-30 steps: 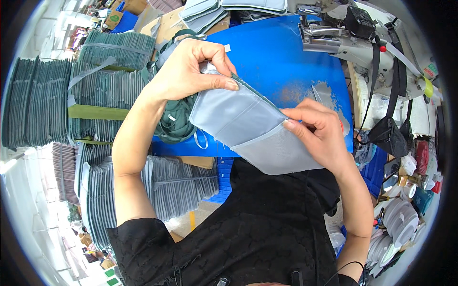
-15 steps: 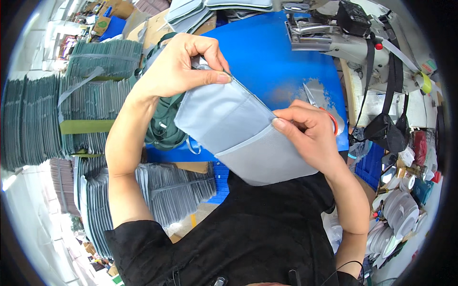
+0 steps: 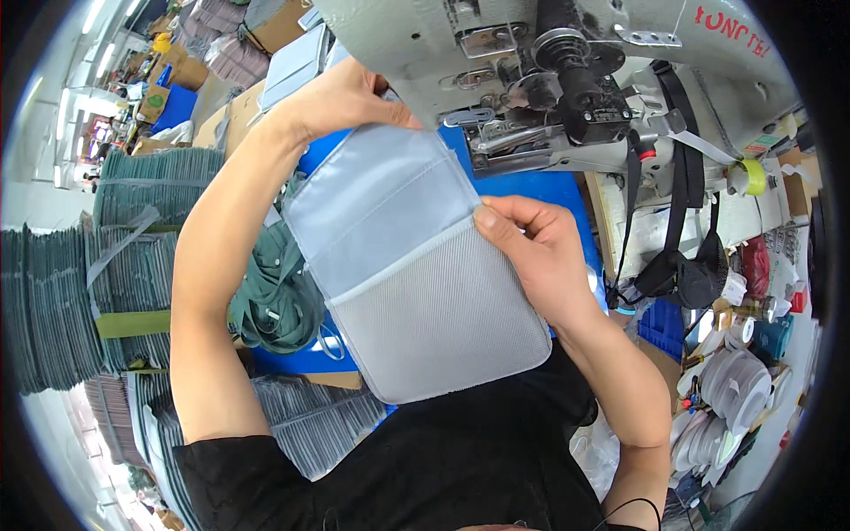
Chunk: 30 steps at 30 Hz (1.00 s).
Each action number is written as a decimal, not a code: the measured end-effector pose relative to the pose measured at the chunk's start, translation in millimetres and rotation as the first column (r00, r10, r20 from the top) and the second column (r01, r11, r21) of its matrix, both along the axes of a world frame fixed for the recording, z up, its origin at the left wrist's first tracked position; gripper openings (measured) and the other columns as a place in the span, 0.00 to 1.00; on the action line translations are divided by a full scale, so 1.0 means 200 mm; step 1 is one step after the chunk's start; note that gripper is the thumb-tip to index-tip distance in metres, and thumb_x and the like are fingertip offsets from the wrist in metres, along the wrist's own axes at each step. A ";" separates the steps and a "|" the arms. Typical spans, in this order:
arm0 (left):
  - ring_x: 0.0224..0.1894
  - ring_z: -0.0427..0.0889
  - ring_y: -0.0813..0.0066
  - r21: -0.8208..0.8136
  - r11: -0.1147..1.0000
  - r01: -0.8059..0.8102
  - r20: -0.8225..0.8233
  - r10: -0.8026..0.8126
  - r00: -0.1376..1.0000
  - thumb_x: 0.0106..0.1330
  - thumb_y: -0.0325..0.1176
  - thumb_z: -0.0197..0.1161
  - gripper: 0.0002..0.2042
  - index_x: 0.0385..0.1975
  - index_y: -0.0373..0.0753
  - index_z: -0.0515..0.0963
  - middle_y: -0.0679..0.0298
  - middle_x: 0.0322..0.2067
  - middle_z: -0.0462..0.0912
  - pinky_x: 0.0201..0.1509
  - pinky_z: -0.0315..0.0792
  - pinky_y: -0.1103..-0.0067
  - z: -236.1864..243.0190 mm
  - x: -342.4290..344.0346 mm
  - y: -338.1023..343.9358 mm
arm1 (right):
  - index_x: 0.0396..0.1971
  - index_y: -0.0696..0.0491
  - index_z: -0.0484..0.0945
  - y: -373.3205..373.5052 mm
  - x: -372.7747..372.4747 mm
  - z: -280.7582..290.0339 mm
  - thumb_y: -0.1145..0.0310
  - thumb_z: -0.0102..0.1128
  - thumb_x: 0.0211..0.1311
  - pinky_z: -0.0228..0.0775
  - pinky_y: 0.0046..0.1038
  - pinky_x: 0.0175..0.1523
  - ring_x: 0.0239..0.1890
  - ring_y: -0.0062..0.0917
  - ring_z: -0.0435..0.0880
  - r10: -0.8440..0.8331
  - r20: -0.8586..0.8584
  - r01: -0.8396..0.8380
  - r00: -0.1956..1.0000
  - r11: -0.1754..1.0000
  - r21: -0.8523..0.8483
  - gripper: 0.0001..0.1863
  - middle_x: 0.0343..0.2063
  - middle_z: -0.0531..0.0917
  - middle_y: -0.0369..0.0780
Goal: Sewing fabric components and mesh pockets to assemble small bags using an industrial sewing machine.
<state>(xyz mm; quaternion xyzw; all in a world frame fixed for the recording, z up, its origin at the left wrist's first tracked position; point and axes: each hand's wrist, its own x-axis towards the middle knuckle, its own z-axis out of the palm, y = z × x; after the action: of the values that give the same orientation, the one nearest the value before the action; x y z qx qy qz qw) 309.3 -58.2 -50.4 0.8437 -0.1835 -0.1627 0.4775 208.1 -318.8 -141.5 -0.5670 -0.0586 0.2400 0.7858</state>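
Observation:
A flat light-grey fabric panel [image 3: 381, 203] with a mesh pocket [image 3: 443, 310] over its lower half hangs tilted in front of my chest. At its top edge my left hand [image 3: 359, 102] pinches the fabric; its fingertips are partly hidden by the sewing machine head [image 3: 505, 71]. My right hand [image 3: 540, 252] grips the right edge between thumb and fingers, where the pocket's band meets the side seam. Beside the panel's left edge lies a heap of dark green strap [image 3: 274, 292].
Tall bundled stacks of green-grey panels [image 3: 53, 301] stand at the left. A blue tabletop [image 3: 522, 184] shows behind the panel. Black straps [image 3: 686, 150] hang off the machine at the right. Rolls of white tape [image 3: 730, 385] sit at the lower right.
The panel has turned more upright and faces me more fully, its mesh pocket lower. My view has shifted so the machine head fills the top. The scissors no longer show.

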 end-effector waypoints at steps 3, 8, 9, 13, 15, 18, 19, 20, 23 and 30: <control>0.52 0.84 0.72 0.289 0.941 -0.174 -0.053 0.197 0.979 0.57 0.23 0.76 0.23 0.55 0.35 0.82 0.60 0.48 0.88 0.57 0.78 0.76 0.09 0.02 -0.09 | 0.47 0.63 0.86 0.01 0.05 -0.01 0.67 0.67 0.70 0.72 0.18 0.40 0.34 0.12 0.79 -0.063 0.008 0.063 0.998 0.997 -0.035 0.15 0.34 0.86 0.35; 0.52 0.85 0.64 0.039 0.997 -0.070 0.165 0.063 0.984 0.57 0.25 0.75 0.22 0.54 0.35 0.82 0.57 0.48 0.88 0.57 0.78 0.71 -0.10 0.14 -0.01 | 0.47 0.65 0.86 0.04 0.11 -0.03 0.66 0.68 0.69 0.72 0.18 0.41 0.35 0.13 0.79 -0.145 -0.006 0.145 0.989 0.989 -0.040 0.16 0.34 0.86 0.35; 0.52 0.85 0.63 0.083 0.993 -0.082 0.211 0.063 0.976 0.57 0.25 0.75 0.22 0.54 0.35 0.82 0.57 0.48 0.88 0.57 0.78 0.70 -0.11 0.14 -0.02 | 0.47 0.65 0.86 0.05 0.12 -0.02 0.66 0.68 0.69 0.72 0.18 0.41 0.35 0.13 0.79 -0.162 0.023 0.162 0.987 0.986 -0.032 0.17 0.34 0.86 0.36; 0.53 0.85 0.61 0.245 0.958 -0.147 0.389 0.042 0.920 0.57 0.27 0.75 0.23 0.54 0.35 0.82 0.56 0.49 0.87 0.57 0.78 0.69 -0.11 0.13 -0.05 | 0.47 0.66 0.85 0.07 0.13 -0.02 0.66 0.68 0.69 0.73 0.19 0.42 0.35 0.15 0.80 -0.205 0.058 0.205 0.977 0.979 0.007 0.17 0.34 0.86 0.37; 0.53 0.85 0.59 0.309 0.931 -0.192 0.470 0.025 0.882 0.57 0.27 0.75 0.23 0.54 0.35 0.82 0.55 0.49 0.87 0.57 0.77 0.68 -0.12 0.11 -0.07 | 0.47 0.66 0.85 0.08 0.14 -0.02 0.66 0.68 0.69 0.73 0.19 0.42 0.35 0.15 0.80 -0.194 0.025 0.194 0.981 0.981 0.010 0.17 0.35 0.86 0.37; 0.53 0.84 0.57 0.386 0.878 -0.282 0.592 -0.002 0.806 0.57 0.28 0.75 0.23 0.54 0.35 0.82 0.54 0.49 0.87 0.57 0.77 0.67 -0.11 0.07 -0.09 | 0.48 0.66 0.85 0.06 0.12 -0.02 0.66 0.68 0.69 0.73 0.19 0.42 0.35 0.15 0.81 -0.179 -0.001 0.179 0.984 0.984 0.021 0.18 0.35 0.86 0.37; 0.53 0.84 0.56 0.407 0.856 -0.320 0.631 -0.010 0.775 0.57 0.29 0.75 0.23 0.54 0.35 0.82 0.54 0.49 0.87 0.57 0.77 0.67 -0.11 0.05 -0.08 | 0.48 0.66 0.84 0.06 0.11 -0.02 0.66 0.68 0.69 0.73 0.19 0.42 0.35 0.16 0.81 -0.177 0.002 0.177 0.984 0.984 0.029 0.18 0.35 0.86 0.37; 0.55 0.83 0.51 0.338 0.815 -0.471 0.701 0.115 0.703 0.57 0.34 0.74 0.24 0.54 0.37 0.82 0.51 0.52 0.84 0.57 0.76 0.64 -0.19 0.00 -0.01 | 0.48 0.66 0.84 0.07 0.10 -0.02 0.66 0.68 0.69 0.73 0.19 0.42 0.35 0.16 0.81 -0.158 0.012 0.157 0.987 0.987 0.035 0.18 0.35 0.86 0.37; 0.61 0.78 0.49 0.251 0.911 -0.326 0.797 -0.003 0.605 0.52 0.40 0.77 0.28 0.55 0.42 0.82 0.49 0.58 0.79 0.61 0.74 0.61 -0.25 -0.48 -0.13 | 0.48 0.66 0.84 0.01 0.10 -0.05 0.66 0.68 0.68 0.74 0.19 0.41 0.35 0.16 0.81 -0.191 -0.029 0.192 0.981 0.979 0.068 0.18 0.36 0.86 0.38; 0.50 0.81 0.56 0.551 0.779 -0.300 0.663 -0.190 0.724 0.49 0.35 0.74 0.34 0.63 0.52 0.79 0.54 0.55 0.75 0.51 0.78 0.66 -0.24 -1.01 -0.34 | 0.48 0.65 0.84 0.07 0.10 -0.05 0.67 0.67 0.70 0.74 0.18 0.41 0.35 0.15 0.82 -0.136 -0.105 0.150 0.985 0.979 0.135 0.16 0.36 0.87 0.39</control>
<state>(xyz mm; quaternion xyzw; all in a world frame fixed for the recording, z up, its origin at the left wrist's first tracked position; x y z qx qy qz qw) 106.5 -125.5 -99.1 0.9559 -0.2555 0.1255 0.0723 228.9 -305.5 -150.6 -0.5000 0.0028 0.2047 0.8415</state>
